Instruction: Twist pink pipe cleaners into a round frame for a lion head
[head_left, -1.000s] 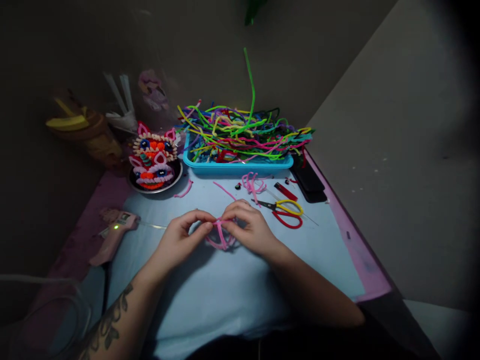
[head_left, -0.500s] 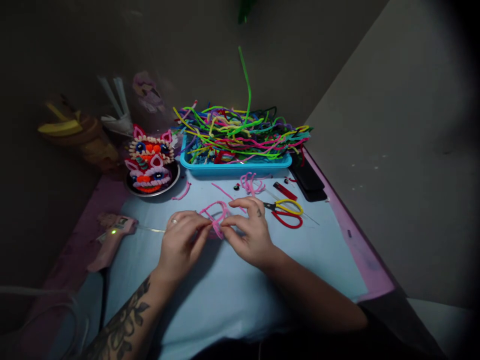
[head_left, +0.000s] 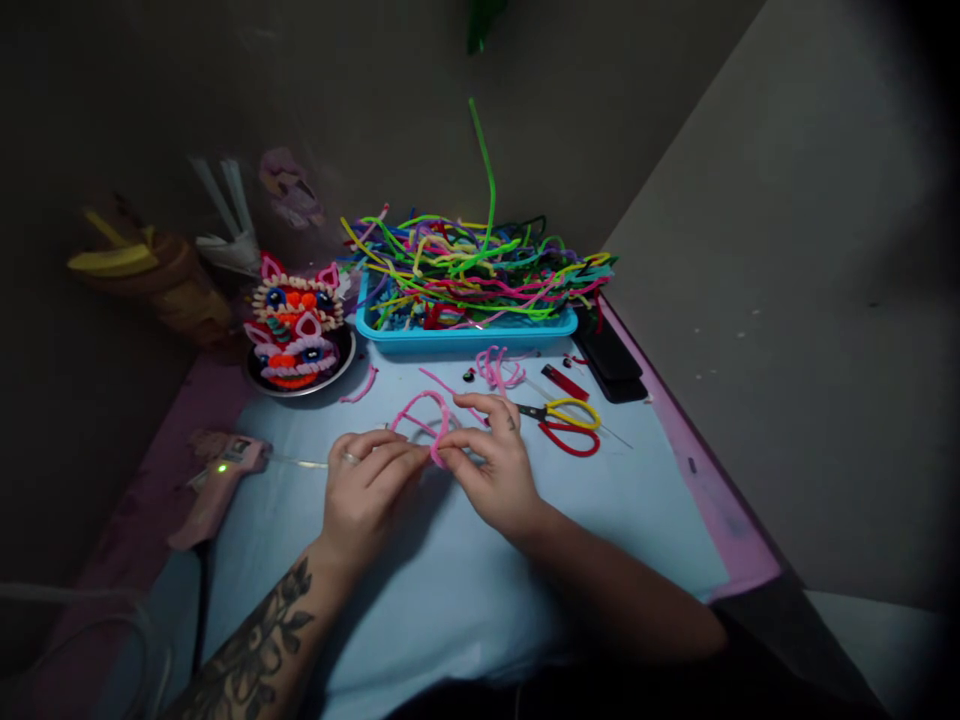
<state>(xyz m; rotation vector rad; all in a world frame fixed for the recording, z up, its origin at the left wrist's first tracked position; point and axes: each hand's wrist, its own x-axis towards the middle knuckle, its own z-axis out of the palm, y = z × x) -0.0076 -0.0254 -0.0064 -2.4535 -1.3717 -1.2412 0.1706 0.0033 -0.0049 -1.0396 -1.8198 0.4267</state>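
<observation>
A looped frame of pink pipe cleaner (head_left: 420, 400) is held between my two hands, just above the blue cloth. My left hand (head_left: 367, 480), with a ring on one finger, pinches its lower left part. From the right, my right hand (head_left: 491, 460) grips the same piece between thumb and index finger. Just beyond the right hand lie a bundle of curled pink pipe cleaners (head_left: 501, 370) and a straight pink strand (head_left: 442, 382). Scissors with one yellow and one red handle (head_left: 574, 415) rest to the right.
A blue tray (head_left: 465, 342) heaped with colourful pipe cleaners stands at the back. On the left are a metal bowl (head_left: 341, 375) with fuzzy animal faces (head_left: 296, 345) and a lit glue gun (head_left: 217, 490). A red lighter (head_left: 565, 382) and a black case (head_left: 611, 360) lie at right.
The pink frame has turned, and its loop now stands rounder and more open to view. My left fingers have moved closer to the right fingertips. The whole view has shifted slightly.
</observation>
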